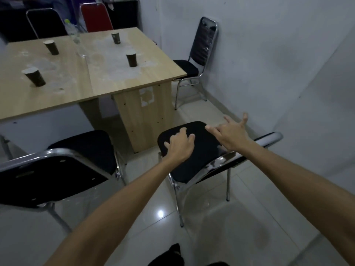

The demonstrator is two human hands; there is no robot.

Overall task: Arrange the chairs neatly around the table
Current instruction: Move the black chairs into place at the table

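A black padded chair with a chrome frame (194, 164) stands on the tiles just off the wooden table's (107, 77) near right corner, turned at an angle, its backrest toward the right. My left hand (179, 145) rests on the seat's left side, fingers curled over the cushion. Above the seat's right side my right hand (231, 134) hovers with its fingers spread, holding nothing. A second black chair (63, 166) stands to the left, its seat partly under the table's front edge. A third black chair (197, 58) sits at the table's right side against the wall.
Several dark paper cups (34, 76) and a clear plastic bottle (75, 38) stand on the table. A red chair (96, 17) and a black chair (45, 23) stand behind it. A white wall (288, 73) runs close on the right. Glossy tiled floor (221, 237) lies in front of me.
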